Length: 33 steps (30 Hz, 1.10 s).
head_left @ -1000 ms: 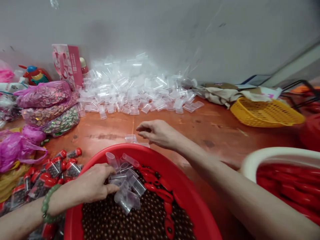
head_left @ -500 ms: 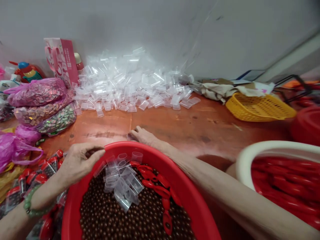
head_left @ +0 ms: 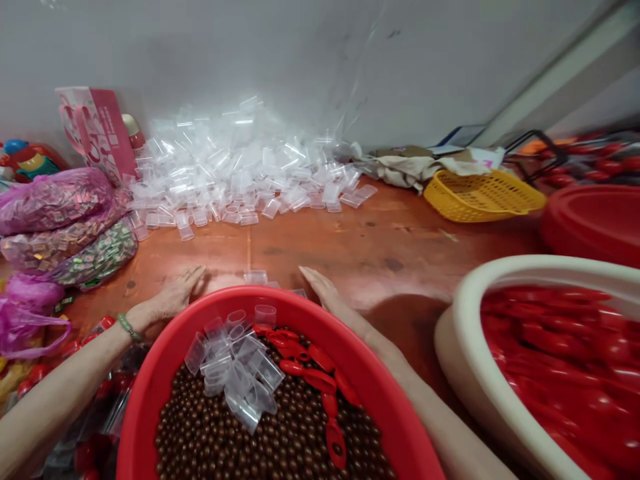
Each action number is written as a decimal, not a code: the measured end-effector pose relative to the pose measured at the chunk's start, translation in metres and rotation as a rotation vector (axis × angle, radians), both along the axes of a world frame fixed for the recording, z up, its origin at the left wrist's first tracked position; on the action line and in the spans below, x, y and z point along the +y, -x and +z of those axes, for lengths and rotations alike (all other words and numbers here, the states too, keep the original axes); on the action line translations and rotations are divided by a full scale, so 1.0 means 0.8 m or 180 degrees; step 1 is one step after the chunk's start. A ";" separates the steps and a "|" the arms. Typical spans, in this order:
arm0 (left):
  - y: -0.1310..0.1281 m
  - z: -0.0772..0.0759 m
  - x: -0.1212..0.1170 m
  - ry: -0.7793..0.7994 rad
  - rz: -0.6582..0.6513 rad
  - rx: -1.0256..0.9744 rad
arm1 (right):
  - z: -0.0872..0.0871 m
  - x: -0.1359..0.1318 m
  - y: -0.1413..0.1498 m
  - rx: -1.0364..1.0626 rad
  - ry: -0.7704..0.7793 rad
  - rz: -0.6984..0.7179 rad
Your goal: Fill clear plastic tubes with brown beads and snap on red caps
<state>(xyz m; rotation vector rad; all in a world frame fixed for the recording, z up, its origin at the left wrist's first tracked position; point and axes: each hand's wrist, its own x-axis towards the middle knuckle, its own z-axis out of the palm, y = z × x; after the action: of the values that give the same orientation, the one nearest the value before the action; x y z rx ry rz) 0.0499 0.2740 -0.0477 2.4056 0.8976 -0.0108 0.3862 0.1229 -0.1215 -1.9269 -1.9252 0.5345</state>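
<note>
A red basin [head_left: 150, 373] full of small brown balls [head_left: 220, 447] stands in front of me. On the balls lie a cluster of clear plastic cases [head_left: 245, 373] and several red plastic pieces [head_left: 320, 380]. My left hand [head_left: 176, 293], below a green bead bracelet [head_left: 129, 327], rests at the basin's far left side with fingers stretched forward. My right hand [head_left: 323, 288] is at the far right side, fingers extended and partly hidden by the rim. Between the hands, a few clear cases [head_left: 256, 276] lie on the table just behind the basin. Neither hand holds anything visible.
A heap of clear cases [head_left: 235, 167] lies against the wall. Pink bags [head_left: 60, 200] of small packets sit left, above filled red-capped containers [head_left: 100, 400]. At right stand a yellow basket [head_left: 480, 197], a red tub [head_left: 595, 220] and a white-rimmed tub [head_left: 465, 320] of red pieces.
My left hand has moved from over the basin's left rim to beyond it, on the table. My right hand has shifted right, away from the middle. The view has turned slightly right.
</note>
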 end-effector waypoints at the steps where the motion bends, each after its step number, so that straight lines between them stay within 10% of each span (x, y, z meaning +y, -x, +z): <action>1: -0.005 -0.010 0.000 -0.0041 -0.0065 0.0051 | -0.008 -0.009 -0.001 -0.0011 -0.0020 -0.0048; 8: -0.062 -0.063 0.000 -0.0538 -0.0387 0.0275 | -0.021 0.015 0.024 -0.0164 -0.0231 0.0194; 16: -0.110 -0.079 0.006 -0.0978 -0.0536 0.0097 | 0.007 0.091 0.069 -0.0278 -0.0419 0.0588; 25: -0.140 -0.067 0.017 -0.1280 -0.0539 -0.0032 | 0.038 0.117 0.083 -0.0058 -0.0291 0.0164; 33: -0.151 -0.020 0.015 -0.1159 -0.0339 -0.0402 | 0.089 0.139 0.066 0.0895 0.0367 0.0138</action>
<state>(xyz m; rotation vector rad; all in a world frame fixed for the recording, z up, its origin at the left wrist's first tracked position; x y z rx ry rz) 0.1708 0.2858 -0.0636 2.7510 0.7647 0.2840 0.3334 0.2341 -0.0499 -1.7696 -1.7930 0.8954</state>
